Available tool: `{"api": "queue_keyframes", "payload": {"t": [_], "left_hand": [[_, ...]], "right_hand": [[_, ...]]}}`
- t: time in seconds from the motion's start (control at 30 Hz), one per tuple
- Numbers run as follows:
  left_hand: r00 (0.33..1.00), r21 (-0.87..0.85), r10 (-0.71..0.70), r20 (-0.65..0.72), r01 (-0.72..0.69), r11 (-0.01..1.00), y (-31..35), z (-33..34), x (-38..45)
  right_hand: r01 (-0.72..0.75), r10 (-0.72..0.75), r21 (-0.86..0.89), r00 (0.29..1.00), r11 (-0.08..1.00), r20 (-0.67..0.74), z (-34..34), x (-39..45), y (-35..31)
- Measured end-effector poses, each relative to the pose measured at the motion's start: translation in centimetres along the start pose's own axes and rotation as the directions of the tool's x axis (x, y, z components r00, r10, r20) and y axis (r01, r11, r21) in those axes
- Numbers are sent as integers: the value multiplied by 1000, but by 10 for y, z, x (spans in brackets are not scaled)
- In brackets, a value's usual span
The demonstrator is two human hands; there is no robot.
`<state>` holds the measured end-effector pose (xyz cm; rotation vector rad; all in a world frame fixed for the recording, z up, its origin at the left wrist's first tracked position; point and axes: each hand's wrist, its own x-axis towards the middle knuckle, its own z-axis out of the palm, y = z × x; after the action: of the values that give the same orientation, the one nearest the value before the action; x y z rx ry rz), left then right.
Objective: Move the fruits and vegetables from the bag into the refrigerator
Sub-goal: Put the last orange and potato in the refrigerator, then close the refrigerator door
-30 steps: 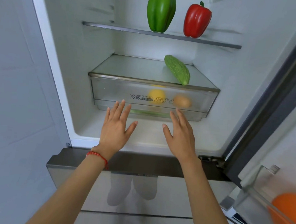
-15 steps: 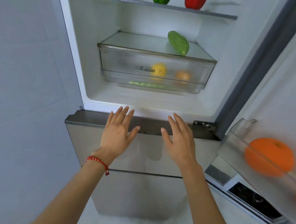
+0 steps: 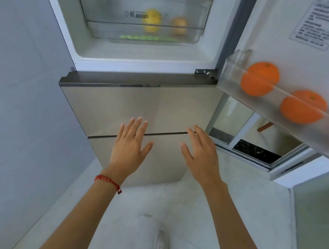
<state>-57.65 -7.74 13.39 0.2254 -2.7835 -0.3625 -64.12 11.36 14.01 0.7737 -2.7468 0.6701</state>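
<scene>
Hands hang empty in the middle of the frame: the left hand (image 3: 130,144), with a red bead bracelet (image 3: 108,180) at its wrist, and the right hand (image 3: 201,152) both have fingers straight and spread, holding nothing, in front of the steel lower drawers (image 3: 133,106) of the refrigerator (image 3: 56,19). Whether the fingertips touch the drawer fronts cannot be told.

At the top of the frame the upper compartment stands open. Its clear crisper drawer (image 3: 109,7) looks pushed in, and through its front show a yellow fruit (image 3: 151,19), a brownish round one (image 3: 179,24) and something long and green (image 3: 146,38) along the bottom. At the right edge the door bin (image 3: 235,71) holds oranges (image 3: 260,78) in a row, blurred.

The bag is not in view, so how much produce remains cannot be judged from here. The step looks to be the gap between placements: one batch stored, hands free. The next move probably calls for turning to wherever the bag sits and taking out another item, or, if it is empty, swinging the open door at the right shut without jolting the oranges.
</scene>
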Motion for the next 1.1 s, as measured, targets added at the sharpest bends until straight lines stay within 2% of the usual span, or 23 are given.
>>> {"api": "queue_keyframes", "payload": {"t": [0.23, 0.5, 0.73, 1.1], "left_hand": [[990, -22, 77, 122, -75, 997, 43, 29, -56], [944, -73, 211, 253, -199, 977, 119, 65, -106], [881, -99, 317, 352, -302, 948, 209, 92, -157], [774, -179, 491, 399, -460, 870, 367, 129, -213]], "right_hand": [[-137, 137, -27, 990, 990, 34, -14, -86, 32], [-301, 305, -81, 951, 950, 42, -40, -186, 87], [-418, 423, -96, 905, 903, 42, -76, -282, 146], [-604, 603, -90, 796, 792, -42, -151, -408, 230]]}}
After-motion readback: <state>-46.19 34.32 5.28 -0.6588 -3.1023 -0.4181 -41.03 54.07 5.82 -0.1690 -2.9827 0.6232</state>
